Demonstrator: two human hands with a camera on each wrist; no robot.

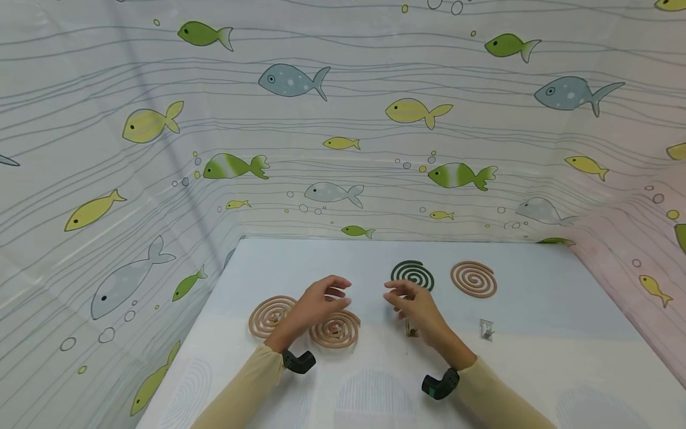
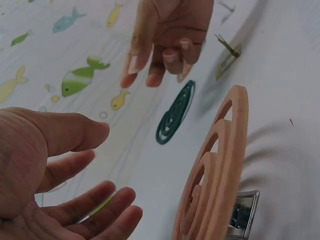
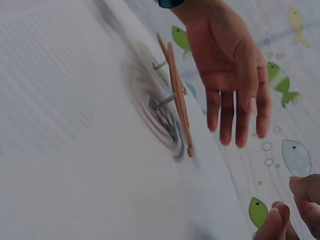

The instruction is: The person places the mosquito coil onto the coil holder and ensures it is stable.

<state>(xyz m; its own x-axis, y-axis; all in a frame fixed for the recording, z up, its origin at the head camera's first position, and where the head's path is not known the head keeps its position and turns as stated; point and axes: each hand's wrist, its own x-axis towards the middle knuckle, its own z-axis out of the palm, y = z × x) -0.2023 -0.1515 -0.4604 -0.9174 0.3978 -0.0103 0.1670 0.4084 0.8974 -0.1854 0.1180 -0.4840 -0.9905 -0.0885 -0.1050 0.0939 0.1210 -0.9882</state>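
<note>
From where I stand, the left hand (image 1: 321, 300) hangs over two tan, spiral-shaped coils (image 1: 334, 329) (image 1: 268, 317) propped on small metal stands, its fingers loosely extended and its thumb well apart from them. The right hand (image 1: 417, 305) faces it across a gap, fingers loosely bent and bare, above a small metal stand (image 1: 411, 329) on the white table (image 1: 536, 375). Just beyond lies a dark green spiral coil (image 1: 412, 276) (partly hidden by that hand from the head view). Farther right sits another tan spiral coil (image 1: 474, 279), with a clear-looking little stand (image 1: 486, 329) nearer the person.
</note>
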